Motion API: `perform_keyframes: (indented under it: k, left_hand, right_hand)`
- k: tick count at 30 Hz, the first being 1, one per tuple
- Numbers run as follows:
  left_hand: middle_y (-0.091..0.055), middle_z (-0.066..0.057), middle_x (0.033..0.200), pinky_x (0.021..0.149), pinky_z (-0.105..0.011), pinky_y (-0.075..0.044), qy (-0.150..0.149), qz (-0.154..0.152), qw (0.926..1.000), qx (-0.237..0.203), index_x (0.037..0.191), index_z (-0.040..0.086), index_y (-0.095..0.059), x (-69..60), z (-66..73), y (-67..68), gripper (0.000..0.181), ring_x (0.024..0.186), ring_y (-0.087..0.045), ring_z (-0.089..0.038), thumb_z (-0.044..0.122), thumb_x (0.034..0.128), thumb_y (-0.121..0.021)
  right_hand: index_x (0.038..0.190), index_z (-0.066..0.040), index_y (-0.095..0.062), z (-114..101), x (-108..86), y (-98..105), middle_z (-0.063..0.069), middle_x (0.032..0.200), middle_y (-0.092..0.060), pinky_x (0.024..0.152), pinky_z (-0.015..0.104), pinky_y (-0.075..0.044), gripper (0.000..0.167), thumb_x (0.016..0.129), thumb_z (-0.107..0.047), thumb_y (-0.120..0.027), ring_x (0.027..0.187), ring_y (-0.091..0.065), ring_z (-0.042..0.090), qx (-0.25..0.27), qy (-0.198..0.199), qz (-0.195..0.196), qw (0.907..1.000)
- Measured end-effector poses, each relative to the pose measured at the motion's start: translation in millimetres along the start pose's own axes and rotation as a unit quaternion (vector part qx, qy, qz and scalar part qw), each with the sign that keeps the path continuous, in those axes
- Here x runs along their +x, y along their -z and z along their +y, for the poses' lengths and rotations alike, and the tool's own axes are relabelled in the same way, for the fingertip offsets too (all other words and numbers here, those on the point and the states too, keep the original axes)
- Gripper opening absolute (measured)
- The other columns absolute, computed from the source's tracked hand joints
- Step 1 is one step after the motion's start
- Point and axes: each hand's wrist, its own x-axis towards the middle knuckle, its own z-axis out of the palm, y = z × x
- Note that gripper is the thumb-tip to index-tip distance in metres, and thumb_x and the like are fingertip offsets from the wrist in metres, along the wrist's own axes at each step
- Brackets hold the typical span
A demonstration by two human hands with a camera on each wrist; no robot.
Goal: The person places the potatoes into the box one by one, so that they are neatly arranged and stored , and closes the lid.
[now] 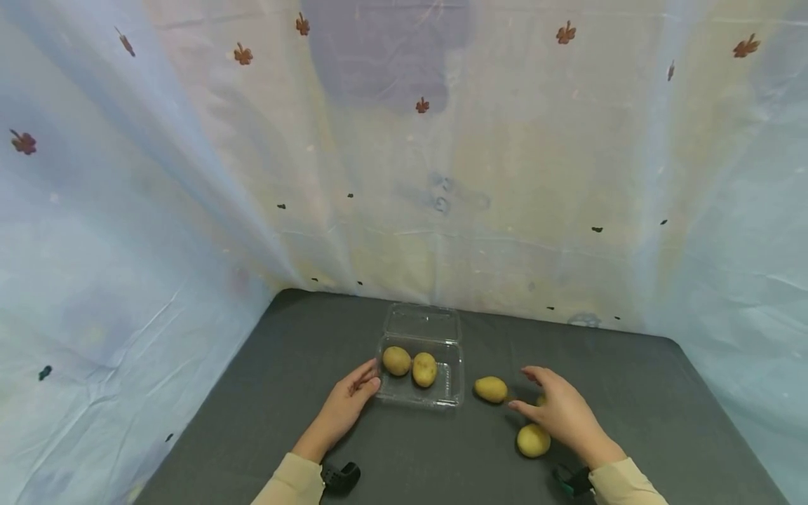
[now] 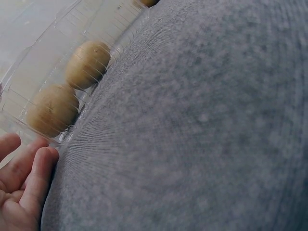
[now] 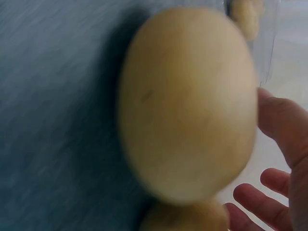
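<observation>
A clear hinged container [image 1: 449, 382] stands on the dark cloth, its lid tipped back. Inside it on the left lie two potatoes [image 1: 396, 360], [image 1: 425, 369]. At the container's left edge rest the fingers of my left hand [image 1: 346, 403], relaxed; the left wrist view shows the fingertips by its clear wall [image 2: 14, 108]. My right hand [image 1: 564, 414] hovers over the potatoes on the right, thumb and fingers apart, holding nothing. One potato [image 1: 490, 389] lies left of its fingertips, another [image 1: 533, 440] below the hand, and a third is mostly hidden behind it.
Dark cloth [image 1: 284, 365] covers the table. A pale patterned curtain [image 1: 505, 175] hangs behind it and at both sides. Black bands [image 1: 341, 478] are around both wrists.
</observation>
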Motion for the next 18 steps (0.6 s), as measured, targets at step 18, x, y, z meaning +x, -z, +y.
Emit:
perform_keyframes:
  k: [18]
  left_hand:
    - [-0.045, -0.019, 0.143, 0.105, -0.043, -0.038, -0.005, -0.005, 1.0, 0.001, 0.151, 0.005, -0.032, 0.2, -1.7, 0.8, 0.058, 0.131, -0.044, -0.026, 0.029, 0.102, -0.052]
  right_hand:
    - [0.131, -0.004, -0.056, 35.7, -21.8, 5.2, 0.01, 0.12, -0.061, 0.084, 0.049, -0.049, 0.079, 0.076, -0.058, -0.074, 0.105, -0.059, 0.029, 0.011, -0.039, -0.024, 0.9989]
